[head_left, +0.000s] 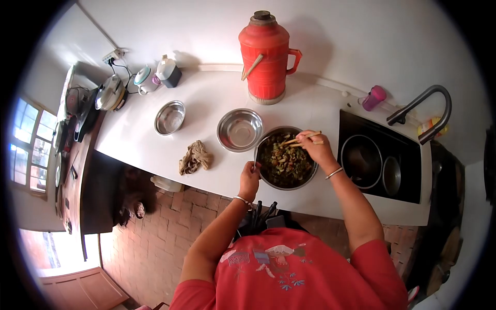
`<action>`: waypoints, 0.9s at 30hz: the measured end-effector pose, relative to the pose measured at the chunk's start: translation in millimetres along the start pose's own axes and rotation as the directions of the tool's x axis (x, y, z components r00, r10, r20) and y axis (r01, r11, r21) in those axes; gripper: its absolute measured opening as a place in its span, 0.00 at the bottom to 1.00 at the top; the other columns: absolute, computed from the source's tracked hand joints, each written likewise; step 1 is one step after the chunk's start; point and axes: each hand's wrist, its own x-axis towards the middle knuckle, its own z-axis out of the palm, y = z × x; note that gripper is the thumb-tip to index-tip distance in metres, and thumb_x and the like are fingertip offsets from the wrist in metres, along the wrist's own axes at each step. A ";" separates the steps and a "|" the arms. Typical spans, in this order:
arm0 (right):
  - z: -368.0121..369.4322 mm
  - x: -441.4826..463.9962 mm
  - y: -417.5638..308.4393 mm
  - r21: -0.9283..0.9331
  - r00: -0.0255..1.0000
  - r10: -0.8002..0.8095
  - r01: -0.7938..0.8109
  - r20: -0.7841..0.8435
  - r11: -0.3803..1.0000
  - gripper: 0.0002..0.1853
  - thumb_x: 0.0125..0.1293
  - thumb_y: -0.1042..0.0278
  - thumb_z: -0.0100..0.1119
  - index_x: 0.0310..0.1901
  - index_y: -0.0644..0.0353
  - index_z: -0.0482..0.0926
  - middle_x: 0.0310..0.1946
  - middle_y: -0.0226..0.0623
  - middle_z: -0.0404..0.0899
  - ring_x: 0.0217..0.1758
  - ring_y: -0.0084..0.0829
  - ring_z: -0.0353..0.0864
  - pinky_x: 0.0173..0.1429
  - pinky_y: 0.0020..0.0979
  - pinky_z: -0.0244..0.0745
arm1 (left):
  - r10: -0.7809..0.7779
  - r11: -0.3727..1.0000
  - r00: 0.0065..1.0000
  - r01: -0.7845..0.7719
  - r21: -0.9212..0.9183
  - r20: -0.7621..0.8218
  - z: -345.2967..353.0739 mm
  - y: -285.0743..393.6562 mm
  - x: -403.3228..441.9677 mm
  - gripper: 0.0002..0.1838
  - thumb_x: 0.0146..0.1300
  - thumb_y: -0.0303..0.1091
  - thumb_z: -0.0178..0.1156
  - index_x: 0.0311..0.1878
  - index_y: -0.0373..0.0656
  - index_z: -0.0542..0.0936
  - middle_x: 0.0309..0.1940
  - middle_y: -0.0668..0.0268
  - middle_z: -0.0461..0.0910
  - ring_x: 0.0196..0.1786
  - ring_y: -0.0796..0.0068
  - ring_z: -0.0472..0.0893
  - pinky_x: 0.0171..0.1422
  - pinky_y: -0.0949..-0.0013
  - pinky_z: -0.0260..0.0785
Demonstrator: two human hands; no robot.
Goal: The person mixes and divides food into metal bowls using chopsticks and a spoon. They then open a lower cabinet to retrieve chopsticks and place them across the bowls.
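Observation:
A metal bowl of chopped, mixed food (285, 166) stands near the counter's front edge. At its left rim, my left hand (250, 181) is closed on the edge of the bowl. My right hand (316, 149) is over the bowl's right side, closed on wooden chopsticks (308, 135) whose tips reach into the food. Just left of the bowl stands a metal basin (239, 130) with nothing in it that I can see, and further left a smaller metal bowl (170, 118). A crumpled brown cloth (196, 157) lies in front of them.
Behind the bowls stands a tall red thermos (264, 58). A dark sink (404, 173) with pans and a curved faucet (443, 106) is at the right. A dark-filled jug (168, 72), a lidded pot (146, 79) and an electric cooker (110, 93) stand at the back left.

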 end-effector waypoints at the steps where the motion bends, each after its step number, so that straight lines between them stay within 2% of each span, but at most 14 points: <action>1: 1.8 -4.8 -6.1 -0.029 0.998 0.007 -0.006 0.064 1.000 0.09 0.64 0.69 0.56 0.36 0.67 0.80 0.26 0.36 0.81 0.30 0.25 0.80 0.37 0.25 0.74 | 0.023 1.000 1.000 -0.023 -0.006 0.011 -0.6 -0.6 -0.9 0.03 0.65 0.26 0.50 0.40 0.41 0.73 0.24 0.72 0.68 0.27 0.83 0.68 0.32 0.77 0.63; 5: -15.1 -16.0 -34.8 -0.122 0.972 0.031 -0.003 0.232 0.992 0.09 0.64 0.69 0.57 0.37 0.67 0.80 0.27 0.35 0.81 0.30 0.23 0.79 0.37 0.23 0.74 | 0.025 0.999 0.999 -0.024 -0.040 0.031 -1.6 -3.2 0.1 0.04 0.65 0.25 0.48 0.40 0.41 0.73 0.23 0.72 0.68 0.27 0.83 0.68 0.31 0.77 0.63; 6: -22.0 -16.5 -43.9 -0.124 0.972 0.031 -0.003 0.232 0.992 0.09 0.64 0.69 0.57 0.37 0.67 0.80 0.27 0.35 0.81 0.30 0.23 0.79 0.37 0.23 0.74 | 0.025 0.999 0.999 -0.024 -0.041 0.031 -1.7 -0.6 -0.7 0.04 0.65 0.25 0.48 0.40 0.41 0.73 0.23 0.72 0.68 0.27 0.83 0.68 0.31 0.77 0.63; 8: -35.8 -18.9 -60.6 -0.023 0.972 -0.061 0.068 0.228 0.997 0.08 0.65 0.69 0.57 0.38 0.66 0.80 0.28 0.34 0.81 0.29 0.22 0.78 0.36 0.23 0.73 | 0.015 1.000 0.999 -0.015 -0.001 0.046 -0.7 6.4 -3.6 0.04 0.65 0.24 0.48 0.41 0.40 0.72 0.24 0.74 0.65 0.27 0.84 0.65 0.33 0.77 0.62; 9: -38.4 -19.8 -64.6 -0.008 0.974 -0.144 0.148 0.172 0.989 0.08 0.65 0.69 0.57 0.38 0.65 0.80 0.29 0.34 0.82 0.29 0.22 0.78 0.34 0.23 0.73 | 0.014 1.000 0.999 -0.014 -0.002 0.048 -1.1 5.8 -2.7 0.04 0.65 0.24 0.48 0.41 0.40 0.72 0.24 0.74 0.65 0.27 0.84 0.65 0.33 0.77 0.62; 10: -38.9 -21.4 -69.0 -0.009 0.974 -0.145 0.149 0.172 0.989 0.08 0.65 0.69 0.57 0.38 0.65 0.80 0.29 0.34 0.82 0.29 0.22 0.78 0.34 0.23 0.73 | 0.014 0.999 0.998 -0.017 0.043 0.058 -2.4 4.8 -1.1 0.04 0.65 0.24 0.48 0.41 0.40 0.72 0.24 0.73 0.66 0.27 0.84 0.65 0.33 0.77 0.62; 12: -34.2 -28.9 -76.3 0.036 0.984 -0.048 0.042 0.174 0.998 0.08 0.65 0.70 0.56 0.38 0.65 0.80 0.30 0.35 0.82 0.29 0.23 0.78 0.34 0.22 0.74 | 0.015 0.996 0.997 -0.021 0.090 0.071 -6.4 2.4 2.3 0.05 0.65 0.25 0.48 0.41 0.40 0.72 0.24 0.73 0.66 0.27 0.84 0.66 0.33 0.78 0.62; 13: -23.5 -33.7 -67.8 -0.022 0.976 -0.128 0.133 0.174 0.991 0.07 0.65 0.70 0.56 0.38 0.64 0.80 0.32 0.37 0.83 0.30 0.24 0.80 0.34 0.24 0.74 | 0.024 0.991 0.996 -0.035 0.127 0.083 -8.6 0.7 4.1 0.05 0.65 0.25 0.48 0.42 0.40 0.72 0.24 0.73 0.66 0.27 0.83 0.66 0.33 0.78 0.62; 16: 14.9 -55.3 -57.5 -0.089 0.936 -0.215 0.248 0.277 0.965 0.04 0.62 0.72 0.58 0.36 0.62 0.79 0.33 0.40 0.82 0.31 0.30 0.82 0.35 0.27 0.75 | 0.056 0.979 0.994 -0.073 0.192 0.092 -9.7 -2.6 7.7 0.06 0.65 0.25 0.48 0.42 0.40 0.73 0.24 0.73 0.67 0.27 0.83 0.68 0.34 0.77 0.63; 20: 35.9 -60.6 -33.4 -0.075 0.934 -0.302 0.321 0.191 0.944 0.04 0.61 0.73 0.59 0.37 0.62 0.78 0.32 0.40 0.81 0.32 0.31 0.82 0.36 0.26 0.75 | 0.045 0.977 0.996 -0.060 0.204 0.079 -10.6 -3.9 9.1 0.06 0.65 0.26 0.48 0.42 0.39 0.73 0.24 0.72 0.69 0.28 0.82 0.69 0.34 0.76 0.65; 22: 25.0 -58.6 -36.4 -0.041 0.974 -0.219 0.222 0.062 0.974 0.04 0.61 0.74 0.59 0.37 0.62 0.78 0.31 0.39 0.81 0.31 0.30 0.81 0.36 0.26 0.74 | 0.047 0.968 0.996 -0.065 0.240 0.079 -12.2 -5.4 10.0 0.06 0.65 0.26 0.48 0.42 0.39 0.73 0.26 0.71 0.70 0.28 0.81 0.70 0.34 0.76 0.65; 24: 9.1 -55.6 -34.3 -0.115 0.967 -0.251 0.255 0.043 0.960 0.05 0.62 0.73 0.59 0.38 0.63 0.79 0.31 0.38 0.81 0.31 0.26 0.81 0.36 0.25 0.74 | 0.053 0.960 0.996 -0.071 0.271 0.075 -12.2 -9.1 11.7 0.06 0.64 0.26 0.49 0.42 0.39 0.73 0.28 0.70 0.71 0.29 0.80 0.71 0.34 0.75 0.66; 26: -7.9 -53.5 -39.0 -0.086 0.995 -0.096 0.098 0.028 0.991 0.06 0.63 0.72 0.59 0.40 0.63 0.79 0.31 0.36 0.81 0.30 0.23 0.80 0.35 0.24 0.74 | 0.134 0.936 0.990 -0.138 0.323 0.036 -14.1 -14.2 13.8 0.06 0.64 0.28 0.52 0.41 0.39 0.75 0.32 0.64 0.73 0.32 0.73 0.73 0.38 0.70 0.67; 27: -15.7 -53.1 -39.9 -0.056 0.999 -0.025 0.027 0.022 0.998 0.07 0.64 0.71 0.58 0.40 0.63 0.79 0.31 0.35 0.82 0.30 0.22 0.80 0.35 0.23 0.74 | 0.249 0.865 0.967 -0.244 0.438 0.046 -16.8 -12.6 14.8 0.06 0.64 0.29 0.53 0.40 0.39 0.76 0.34 0.61 0.74 0.35 0.68 0.74 0.40 0.67 0.67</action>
